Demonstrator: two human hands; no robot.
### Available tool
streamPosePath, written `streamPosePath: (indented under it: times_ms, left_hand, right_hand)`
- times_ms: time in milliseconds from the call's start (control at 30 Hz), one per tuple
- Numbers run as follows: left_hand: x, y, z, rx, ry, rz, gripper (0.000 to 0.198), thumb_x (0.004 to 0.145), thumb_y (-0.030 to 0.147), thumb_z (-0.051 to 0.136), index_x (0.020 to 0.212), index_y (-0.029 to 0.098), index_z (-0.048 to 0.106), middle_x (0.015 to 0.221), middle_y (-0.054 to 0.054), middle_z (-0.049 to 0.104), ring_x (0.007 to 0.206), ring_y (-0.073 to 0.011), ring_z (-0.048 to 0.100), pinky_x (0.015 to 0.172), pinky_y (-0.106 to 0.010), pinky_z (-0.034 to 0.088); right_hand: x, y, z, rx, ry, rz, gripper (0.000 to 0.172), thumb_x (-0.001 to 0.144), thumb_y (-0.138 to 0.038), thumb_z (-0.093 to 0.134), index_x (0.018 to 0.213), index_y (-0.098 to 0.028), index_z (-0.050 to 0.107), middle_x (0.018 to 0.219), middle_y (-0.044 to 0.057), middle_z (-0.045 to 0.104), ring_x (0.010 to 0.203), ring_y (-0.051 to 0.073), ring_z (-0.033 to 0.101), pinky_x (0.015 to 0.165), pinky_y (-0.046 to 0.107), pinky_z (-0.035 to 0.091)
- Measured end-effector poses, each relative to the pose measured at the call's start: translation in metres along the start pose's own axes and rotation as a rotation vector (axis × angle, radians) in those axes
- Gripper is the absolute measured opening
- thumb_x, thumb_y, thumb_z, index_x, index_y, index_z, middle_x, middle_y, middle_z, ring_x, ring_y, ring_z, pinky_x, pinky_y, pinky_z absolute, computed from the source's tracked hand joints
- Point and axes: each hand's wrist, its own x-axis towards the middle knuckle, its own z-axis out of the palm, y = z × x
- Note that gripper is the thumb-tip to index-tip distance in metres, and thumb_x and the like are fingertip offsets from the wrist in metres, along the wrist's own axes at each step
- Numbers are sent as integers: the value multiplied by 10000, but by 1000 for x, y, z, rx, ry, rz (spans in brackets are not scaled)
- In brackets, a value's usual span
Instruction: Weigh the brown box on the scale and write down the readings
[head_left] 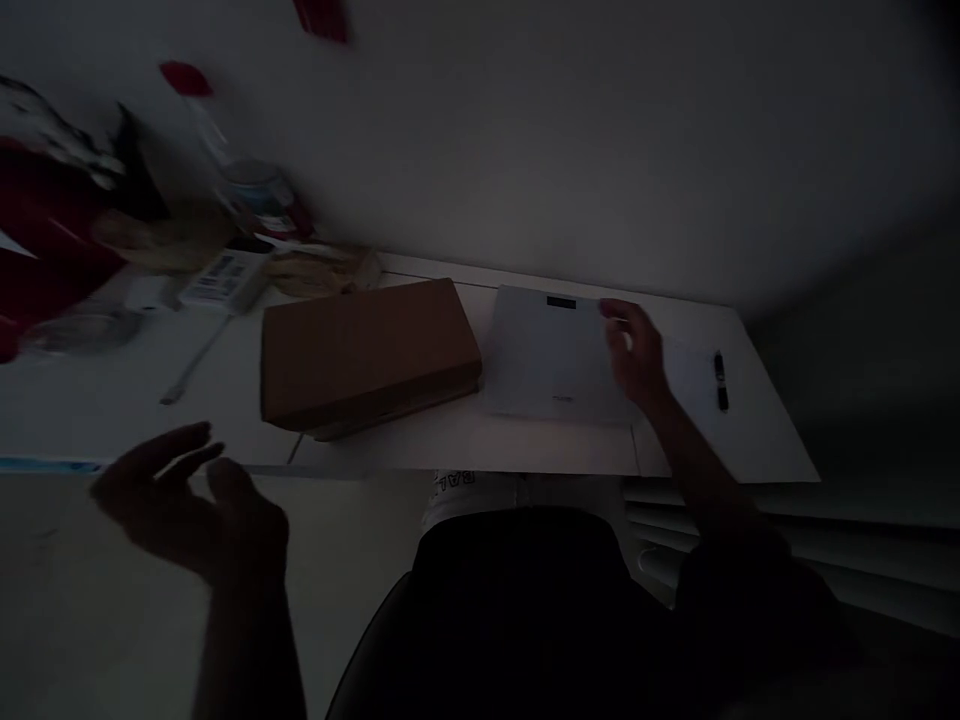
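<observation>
The picture is very dark. A flat pale scale (551, 355) with a small black display lies on the white desk, in front of my body. My right hand (636, 352) is over its far right side, thumb and fingers curved and apart; whether they touch it I cannot tell. To the left of the scale is a closed brown cardboard box (367, 350), slightly tilted, with something flat partly showing beneath it. My left hand (199, 505) hovers off the desk's front edge, left of the box, fingers bent and apart with nothing in them.
At the right end of the white desk (750, 440), a black pen (721, 380) lies by a pale sheet (688, 372). Left and behind the box are a small white carton (225, 280), a clear jar (262, 195), brown packets (319, 270) and a red object (56, 230).
</observation>
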Motion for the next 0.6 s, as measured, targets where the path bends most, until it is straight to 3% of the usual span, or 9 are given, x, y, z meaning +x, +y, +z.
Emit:
streamPosePath:
  times_ms: [67,167,267,333,400,500,600]
  left_hand:
    - [10,-6,6,-107,-6,-60,438,899,291,560,1321,410,549,1286,29,649,1119,-225,640,891,-424,547]
    - [20,-23,18,-241,-75,-295,416,900,413,564,1312,350,551,1329,5,644,1221,-244,602,1000,-473,510]
    - [21,-38,33,-438,-79,-516,691,783,644,640,1355,271,532,1402,-91,597,1320,-307,537,1101,-544,438]
    - [19,-42,44,-570,-66,-622,926,661,786,689,1374,218,526,1433,-154,559,1368,-339,492,1152,-551,392]
    - [16,-39,53,-652,-86,-690,1024,596,831,719,1388,211,526,1481,-157,516,1412,-340,446,1199,-530,351]
    - [14,-28,61,-727,-132,-690,873,663,752,721,1338,215,589,1482,-110,534,1416,-320,447,1226,-473,334]
    - [14,-22,65,-750,-115,-712,676,710,588,704,1255,192,649,1341,-83,643,1327,-306,527,1132,-421,434]
  right_hand:
    - [5,-32,35,176,-150,-12,514,1019,-591,324,1363,-288,559,1374,116,620,1283,217,603,1042,417,538]
    - [8,-66,79,368,-295,55,731,959,-742,284,1495,-274,452,1556,100,476,1448,228,457,1186,450,422]
    - [9,-89,108,446,-417,228,953,882,-850,255,1555,-189,385,1614,125,400,1515,255,361,1270,454,287]
    - [8,-100,118,499,-492,330,1018,852,-880,268,1577,-170,351,1635,123,368,1525,268,341,1279,460,264]
    - [6,-108,123,579,-541,357,986,866,-861,286,1589,-191,332,1643,94,361,1514,269,359,1270,460,286]
    - [-1,-115,126,662,-503,305,891,900,-813,315,1569,-228,375,1615,54,415,1492,245,392,1281,428,271]
    - [-9,-118,131,664,-419,325,888,903,-803,333,1560,-208,383,1612,65,416,1509,230,362,1305,407,206]
